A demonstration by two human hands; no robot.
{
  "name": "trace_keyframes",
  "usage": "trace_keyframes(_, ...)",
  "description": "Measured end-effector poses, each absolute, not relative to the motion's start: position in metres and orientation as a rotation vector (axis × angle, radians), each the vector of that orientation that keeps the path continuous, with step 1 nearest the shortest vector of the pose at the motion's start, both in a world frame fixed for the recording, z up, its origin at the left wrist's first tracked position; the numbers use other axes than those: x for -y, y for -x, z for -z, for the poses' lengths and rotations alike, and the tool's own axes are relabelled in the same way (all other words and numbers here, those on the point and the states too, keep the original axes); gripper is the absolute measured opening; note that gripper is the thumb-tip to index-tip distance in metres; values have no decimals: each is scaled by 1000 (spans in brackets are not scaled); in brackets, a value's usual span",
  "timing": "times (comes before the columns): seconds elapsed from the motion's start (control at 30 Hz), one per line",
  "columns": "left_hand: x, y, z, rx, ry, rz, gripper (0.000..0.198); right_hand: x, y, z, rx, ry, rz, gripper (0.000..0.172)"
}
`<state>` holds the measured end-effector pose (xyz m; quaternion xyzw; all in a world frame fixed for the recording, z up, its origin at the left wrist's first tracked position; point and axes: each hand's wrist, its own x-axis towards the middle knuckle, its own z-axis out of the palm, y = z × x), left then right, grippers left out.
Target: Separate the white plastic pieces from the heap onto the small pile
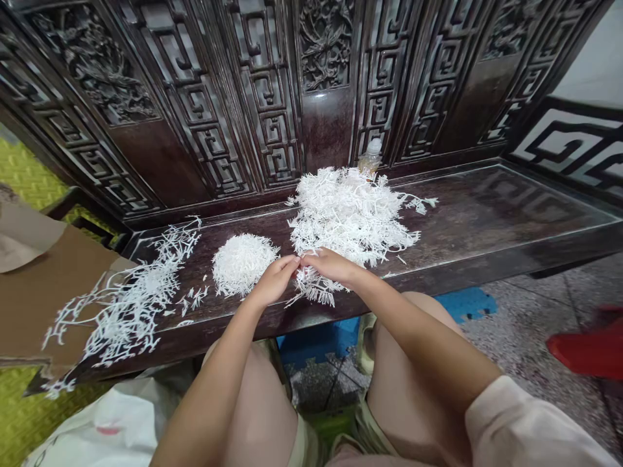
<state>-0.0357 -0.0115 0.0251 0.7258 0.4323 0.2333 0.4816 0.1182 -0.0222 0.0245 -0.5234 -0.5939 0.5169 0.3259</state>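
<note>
My left hand (275,277) and my right hand (331,264) meet fingertip to fingertip over the front of a dark wooden bench. Both are closed in a pinch around part of a white branching plastic sprig (317,289), whose spiky ends spread below my right hand. The fingers hide the exact spot they grip. Just behind my right hand rises a large tangled heap of white sprigs (348,211). Left of my left hand sits a rounded pile of small loose white pieces (243,263).
Stripped-looking white stems (141,298) lie at the bench's left end, partly over brown cardboard (73,285). A small capped bottle (371,155) stands behind the heap, against the carved backrest (327,123). A white bag (107,421) is at lower left.
</note>
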Motion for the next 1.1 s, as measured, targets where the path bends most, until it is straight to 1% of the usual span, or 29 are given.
trace_keyframes(0.17, 9, 33, -22, -1025, -1750, -596, 30, 20, -120, -22, 1639, 1376, -1269, 23)
trace_keyframes(0.4, 8, 28, -12, -967, -1551, -707, 28, 20, -123, -29, 1859, 1319, -1092, 22)
trace_keyframes(0.5, 10, 24, -12, -997, -1506, -762, 25, 21, -125, -35, 1887, 1340, -1092, 22)
trace_keyframes(0.63, 10, 19, -6, -1018, -1521, -756, 26, 22, -128, -37, 1896, 1422, -1177, 20)
trace_keyframes(0.83, 5, 14, 6, -1068, -1539, -800, 25, 26, -123, -41, 1990, 1674, -927, 19)
trace_keyframes(0.93, 15, 10, -4, -1054, -1523, -798, 26, 23, -124, -40, 2005, 1810, -792, 19)
trace_keyframes(1.03, 30, 5, -25, -854, -1544, -721, 29, 12, -134, -35, 1864, 2065, -629, 19)
trace_keyframes(1.1, 33, 7, -35, -810, -1572, -731, 30, 4, -142, -30, 1780, 2025, -754, 21)
